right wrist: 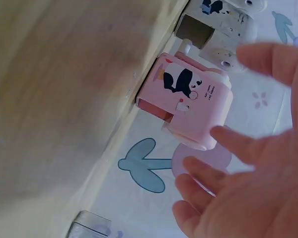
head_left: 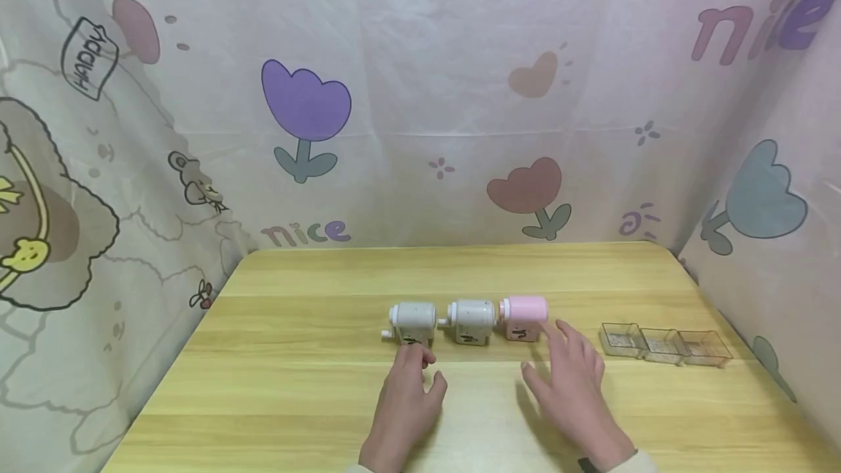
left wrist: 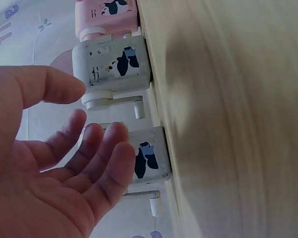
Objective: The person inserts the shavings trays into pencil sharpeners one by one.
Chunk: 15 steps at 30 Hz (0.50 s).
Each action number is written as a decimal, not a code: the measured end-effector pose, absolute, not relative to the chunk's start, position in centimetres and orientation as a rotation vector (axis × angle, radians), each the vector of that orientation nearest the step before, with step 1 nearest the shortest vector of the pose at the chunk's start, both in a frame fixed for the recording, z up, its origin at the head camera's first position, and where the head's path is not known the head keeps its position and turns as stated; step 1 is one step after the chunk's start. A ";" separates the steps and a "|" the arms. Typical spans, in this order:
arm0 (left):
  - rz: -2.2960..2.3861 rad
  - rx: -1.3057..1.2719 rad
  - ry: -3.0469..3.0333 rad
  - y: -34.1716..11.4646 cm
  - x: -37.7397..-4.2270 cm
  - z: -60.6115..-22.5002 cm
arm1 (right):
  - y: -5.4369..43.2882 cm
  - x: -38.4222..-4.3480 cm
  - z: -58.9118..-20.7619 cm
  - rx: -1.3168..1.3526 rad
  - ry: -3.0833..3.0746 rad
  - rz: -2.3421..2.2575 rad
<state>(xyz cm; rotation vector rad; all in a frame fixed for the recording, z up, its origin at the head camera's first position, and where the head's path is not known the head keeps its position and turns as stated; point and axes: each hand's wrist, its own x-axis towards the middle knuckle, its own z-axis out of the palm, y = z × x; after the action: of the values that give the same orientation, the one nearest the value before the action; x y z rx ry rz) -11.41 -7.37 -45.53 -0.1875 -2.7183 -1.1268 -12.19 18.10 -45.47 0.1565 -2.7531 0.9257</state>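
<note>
Three crank pencil sharpeners with panda prints stand in a row on the table. The left one [head_left: 417, 314] and the middle one [head_left: 474, 314] are grey-white, and the right one [head_left: 528, 308] is pink. In the head view my left hand [head_left: 406, 393] is in front of the left sharpener, its fingertips overlapping the lower front. It holds nothing, with fingers loosely bent. My right hand [head_left: 573, 385] is beside the pink sharpener, fingers spread and nothing held. In the right wrist view, the pink sharpener [right wrist: 193, 101] shows an empty slot in its base, with a fingertip close to its body.
Three small see-through drawers stand joined in a row at the right: a greyish one [head_left: 620, 342], a middle one [head_left: 662, 347] and an orange-tinted one [head_left: 708, 350]. The wooden table [head_left: 296, 385] is bordered by printed cloth [head_left: 420, 93] at the back and sides.
</note>
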 end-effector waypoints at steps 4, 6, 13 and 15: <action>-1.128 -0.180 -2.730 -7.3 -11.4 -45.7 | 18.8 -12.5 -45.1 0.055 -2.727 0.960; -1.129 -0.182 -2.739 -7.3 -11.4 -45.7 | 19.4 -12.7 -45.0 0.016 -2.737 0.956; -1.131 -0.198 -2.764 -7.3 -11.4 -45.8 | 23.2 -13.9 -45.1 -0.058 -2.726 0.890; -1.133 -0.203 -2.769 -7.4 -11.4 -45.8 | 24.6 -14.3 -45.1 -0.062 -2.725 0.884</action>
<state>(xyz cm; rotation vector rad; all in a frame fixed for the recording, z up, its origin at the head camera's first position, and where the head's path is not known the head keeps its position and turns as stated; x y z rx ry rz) -11.40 -7.39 -45.77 -0.2026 -2.7690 -1.1331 -14.32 24.57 -45.13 -0.0620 -2.7248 0.8838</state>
